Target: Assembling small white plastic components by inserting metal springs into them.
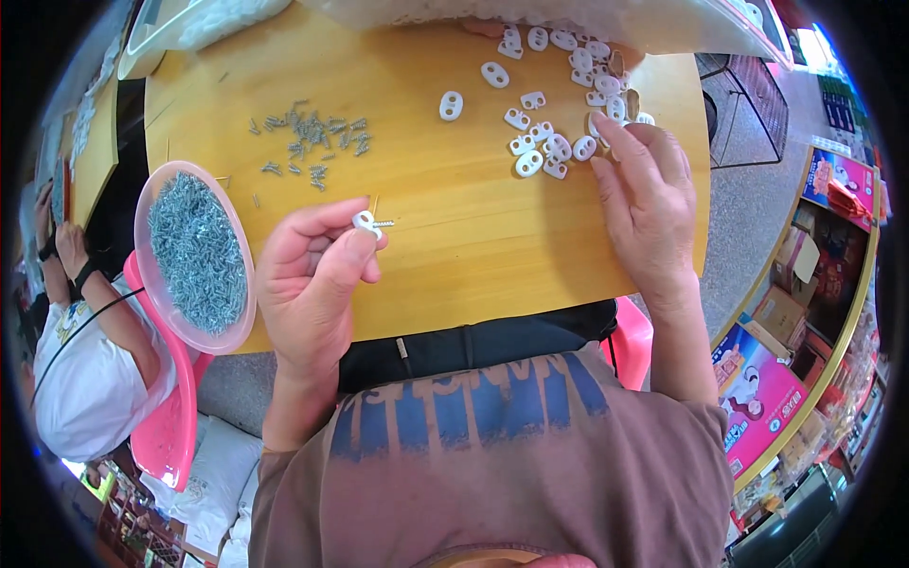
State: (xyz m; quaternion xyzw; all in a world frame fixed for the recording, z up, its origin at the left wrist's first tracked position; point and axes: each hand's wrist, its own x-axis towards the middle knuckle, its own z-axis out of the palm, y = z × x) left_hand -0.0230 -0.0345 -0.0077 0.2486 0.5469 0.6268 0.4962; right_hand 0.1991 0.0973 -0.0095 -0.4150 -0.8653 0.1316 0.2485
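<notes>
White clip [363,221] and metal piece [384,224]: left hand [317,265] holds one each.

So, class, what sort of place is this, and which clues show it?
Probably a small assembly workshop: a pale pink bowl heaped with small metal parts, many white plastic pieces on the table, and another person at left.

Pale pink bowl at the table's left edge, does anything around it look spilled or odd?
Loose grey springs lie scattered on the table, outside the pale pink bowl, which holds many more. That looks slightly spilled, though it may be deliberate.
</notes>
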